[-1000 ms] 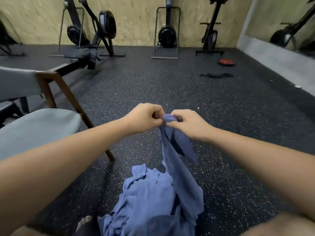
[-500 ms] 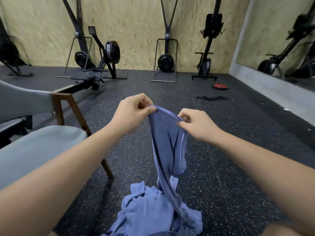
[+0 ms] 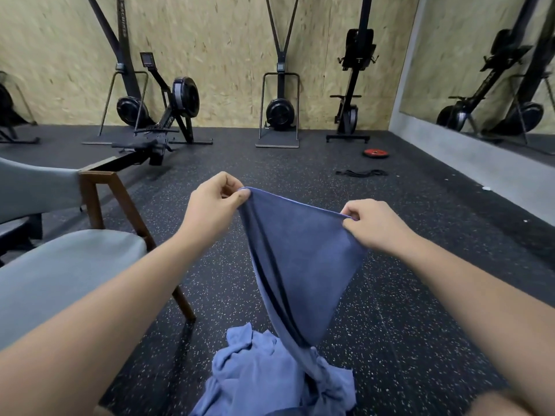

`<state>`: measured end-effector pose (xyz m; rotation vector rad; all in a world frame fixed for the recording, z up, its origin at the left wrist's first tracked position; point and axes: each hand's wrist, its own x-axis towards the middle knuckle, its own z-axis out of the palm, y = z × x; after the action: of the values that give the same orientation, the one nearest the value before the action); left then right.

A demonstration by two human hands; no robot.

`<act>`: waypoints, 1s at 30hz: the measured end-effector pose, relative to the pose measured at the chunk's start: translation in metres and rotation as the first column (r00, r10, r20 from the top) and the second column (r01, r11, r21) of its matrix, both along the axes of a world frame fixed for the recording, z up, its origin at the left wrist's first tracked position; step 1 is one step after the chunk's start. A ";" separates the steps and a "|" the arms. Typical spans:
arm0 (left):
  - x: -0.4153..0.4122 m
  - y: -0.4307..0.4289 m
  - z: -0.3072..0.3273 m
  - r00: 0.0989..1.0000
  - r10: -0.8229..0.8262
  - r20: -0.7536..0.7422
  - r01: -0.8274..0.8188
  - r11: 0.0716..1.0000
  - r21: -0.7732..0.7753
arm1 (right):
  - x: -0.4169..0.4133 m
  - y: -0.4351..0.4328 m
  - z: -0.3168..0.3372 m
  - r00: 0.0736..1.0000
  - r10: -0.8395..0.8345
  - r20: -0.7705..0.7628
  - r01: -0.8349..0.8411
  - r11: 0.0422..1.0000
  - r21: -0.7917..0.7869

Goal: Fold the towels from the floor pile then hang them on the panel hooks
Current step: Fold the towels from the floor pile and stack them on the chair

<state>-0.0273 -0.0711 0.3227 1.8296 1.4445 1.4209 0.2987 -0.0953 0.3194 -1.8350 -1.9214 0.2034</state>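
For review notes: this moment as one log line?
left hand: pinches towel top edge | right hand: pinches same edge | towel: stretched between hands, tail on floor pile | fold: not yet

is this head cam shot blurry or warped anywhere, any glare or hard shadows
Head view: the left hand, right hand and the towel they pinch look sharp; wide-angle warp swells the forearms at the lower corners and tilts the machines at the back; light is soft and even, with only a faint shadow by the chair leg; the mirror shows reflections, no glare.
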 end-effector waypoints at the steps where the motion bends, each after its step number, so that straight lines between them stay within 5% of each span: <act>1: -0.001 0.001 -0.001 1.000 0.016 -0.004 -0.016 1.000 -0.002 | 0.003 -0.002 -0.004 1.000 0.001 0.006 -0.001 1.000 -0.003; 5: -0.001 0.001 -0.005 0.996 0.071 -0.062 -0.071 0.997 -0.006 | 0.011 -0.012 -0.009 0.997 0.001 -0.079 -0.005 0.999 -0.048; 7: 0.000 0.002 -0.005 0.992 0.096 -0.077 -0.096 0.995 -0.004 | 0.009 -0.019 -0.010 0.955 0.063 -0.291 -0.104 0.987 -0.125; 11: 0.003 0.007 -0.008 0.991 0.126 -0.042 -0.127 0.992 -0.016 | -0.003 -0.037 0.004 0.662 0.155 -0.733 -0.376 0.915 -0.146; 20: 0.033 0.003 -0.007 1.000 -0.015 0.018 0.015 0.999 -0.031 | -0.021 -0.054 0.024 0.407 0.283 -0.868 -0.589 0.808 -0.013; 22: 0.040 0.000 -0.004 0.998 -0.054 0.021 0.055 0.998 -0.019 | -0.017 -0.054 0.024 0.512 0.331 -0.793 -0.582 0.812 -0.037; 25: 0.049 -0.002 0.000 0.992 -0.123 0.035 0.123 0.992 -0.002 | -0.010 -0.050 0.020 0.820 0.409 -0.401 -0.428 0.903 0.046; 30: 0.064 -0.004 -0.002 0.971 -0.218 0.095 0.222 0.974 -0.038 | -0.006 -0.049 0.018 0.917 0.390 -0.090 -0.360 0.902 0.240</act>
<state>0.0363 -0.0751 0.3210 1.8083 1.1804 1.3288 0.2930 -0.1447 0.3375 -1.2641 -2.0924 0.2241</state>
